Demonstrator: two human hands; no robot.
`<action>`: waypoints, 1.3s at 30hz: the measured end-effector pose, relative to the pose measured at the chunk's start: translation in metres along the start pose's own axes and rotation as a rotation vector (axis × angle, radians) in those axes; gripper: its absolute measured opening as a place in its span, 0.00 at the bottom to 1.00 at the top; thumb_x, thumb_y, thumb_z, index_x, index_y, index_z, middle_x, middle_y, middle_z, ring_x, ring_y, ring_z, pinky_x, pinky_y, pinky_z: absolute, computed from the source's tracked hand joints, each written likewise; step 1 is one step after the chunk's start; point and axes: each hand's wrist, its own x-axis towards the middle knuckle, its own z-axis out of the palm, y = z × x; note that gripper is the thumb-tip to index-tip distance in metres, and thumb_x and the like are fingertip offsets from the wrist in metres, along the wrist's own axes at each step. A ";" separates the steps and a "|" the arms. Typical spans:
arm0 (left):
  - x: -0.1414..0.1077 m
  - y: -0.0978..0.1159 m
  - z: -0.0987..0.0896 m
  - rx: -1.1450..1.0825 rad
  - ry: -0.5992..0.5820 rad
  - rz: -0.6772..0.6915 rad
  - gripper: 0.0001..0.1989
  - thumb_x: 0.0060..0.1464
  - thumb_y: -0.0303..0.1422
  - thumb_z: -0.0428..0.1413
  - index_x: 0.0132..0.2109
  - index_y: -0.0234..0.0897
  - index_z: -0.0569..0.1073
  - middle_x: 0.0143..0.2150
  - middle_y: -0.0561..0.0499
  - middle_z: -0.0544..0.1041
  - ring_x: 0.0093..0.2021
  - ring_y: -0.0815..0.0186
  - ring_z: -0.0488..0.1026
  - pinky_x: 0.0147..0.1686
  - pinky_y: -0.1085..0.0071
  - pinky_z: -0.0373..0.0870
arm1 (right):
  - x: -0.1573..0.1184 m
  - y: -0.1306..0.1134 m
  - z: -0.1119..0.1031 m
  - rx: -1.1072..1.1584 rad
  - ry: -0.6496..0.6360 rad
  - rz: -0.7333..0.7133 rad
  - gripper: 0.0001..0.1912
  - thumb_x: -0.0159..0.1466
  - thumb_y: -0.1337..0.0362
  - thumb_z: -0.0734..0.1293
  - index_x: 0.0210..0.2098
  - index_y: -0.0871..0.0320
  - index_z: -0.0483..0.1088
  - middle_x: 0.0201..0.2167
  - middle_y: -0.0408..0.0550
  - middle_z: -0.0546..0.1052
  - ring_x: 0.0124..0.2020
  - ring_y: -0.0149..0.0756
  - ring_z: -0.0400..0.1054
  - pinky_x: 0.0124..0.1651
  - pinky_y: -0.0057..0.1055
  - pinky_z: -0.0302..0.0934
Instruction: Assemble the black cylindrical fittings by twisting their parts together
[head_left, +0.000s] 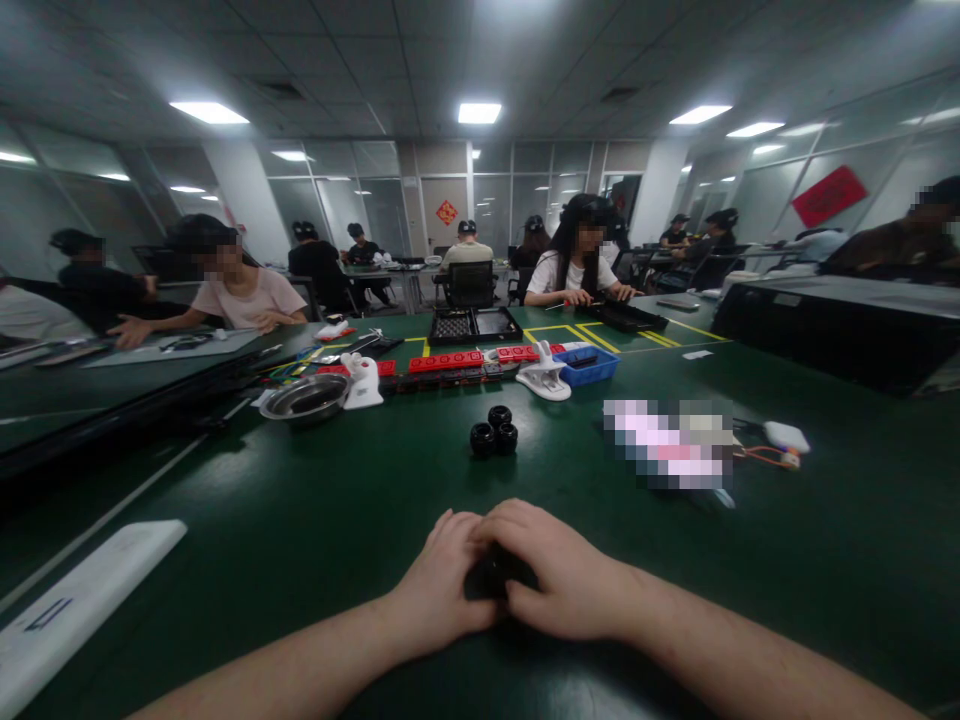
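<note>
While left hand (442, 578) and right hand (559, 572) cup a black object (495, 572), 3 glossy rounded pieces (484, 438) cluster beyond, right of a metal bowl (285, 410).

A bare left forearm (322, 648) and a bare right forearm (720, 640) narrow toward their wrists, ending in an equally bare left grip (444, 580) and right grip (553, 572).

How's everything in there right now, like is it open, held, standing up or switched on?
Left hand: curled around a dark thing
Right hand: curled over it too
Dark thing: held, mostly hidden
Black pieces: bunched together
Bowl: upright
Blue basket: upright
Black case: open
Ceiling lights: on
</note>
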 end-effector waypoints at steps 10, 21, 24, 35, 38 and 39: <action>0.000 0.003 -0.003 0.007 -0.018 0.017 0.19 0.42 0.37 0.57 0.44 0.42 0.68 0.46 0.50 0.66 0.48 0.57 0.61 0.54 0.54 0.47 | 0.002 0.004 0.000 -0.250 0.023 0.189 0.12 0.51 0.57 0.67 0.29 0.60 0.66 0.28 0.46 0.68 0.30 0.36 0.61 0.33 0.32 0.56; 0.001 0.001 -0.001 0.036 -0.025 0.026 0.19 0.41 0.36 0.58 0.44 0.42 0.68 0.47 0.50 0.66 0.48 0.57 0.60 0.53 0.55 0.49 | 0.001 0.003 0.001 -0.219 0.093 0.198 0.12 0.53 0.59 0.66 0.34 0.60 0.66 0.32 0.48 0.69 0.35 0.38 0.61 0.36 0.33 0.56; 0.001 0.002 -0.002 0.034 -0.016 0.027 0.18 0.41 0.35 0.58 0.42 0.41 0.69 0.46 0.50 0.67 0.47 0.58 0.61 0.52 0.56 0.50 | 0.002 0.008 0.003 -0.304 0.062 0.221 0.16 0.53 0.52 0.65 0.30 0.60 0.66 0.28 0.47 0.69 0.31 0.37 0.61 0.33 0.32 0.55; 0.000 0.004 -0.005 0.017 -0.022 0.025 0.20 0.42 0.38 0.57 0.45 0.41 0.68 0.47 0.49 0.66 0.48 0.56 0.60 0.53 0.55 0.50 | 0.000 0.001 -0.003 -0.165 0.031 0.119 0.13 0.52 0.66 0.65 0.38 0.60 0.65 0.35 0.47 0.70 0.36 0.37 0.62 0.39 0.32 0.56; 0.001 0.004 -0.005 0.017 -0.015 0.040 0.20 0.42 0.37 0.58 0.45 0.42 0.68 0.46 0.49 0.67 0.48 0.57 0.61 0.52 0.57 0.52 | 0.002 0.003 -0.001 -0.255 0.063 0.201 0.18 0.50 0.54 0.68 0.35 0.60 0.65 0.32 0.48 0.69 0.34 0.38 0.61 0.36 0.33 0.55; 0.001 0.004 -0.005 0.017 -0.015 0.037 0.20 0.41 0.37 0.58 0.45 0.42 0.69 0.46 0.49 0.67 0.48 0.57 0.61 0.52 0.57 0.51 | 0.002 0.004 -0.001 -0.280 0.052 0.216 0.20 0.49 0.51 0.68 0.34 0.60 0.65 0.31 0.47 0.69 0.33 0.38 0.61 0.35 0.33 0.55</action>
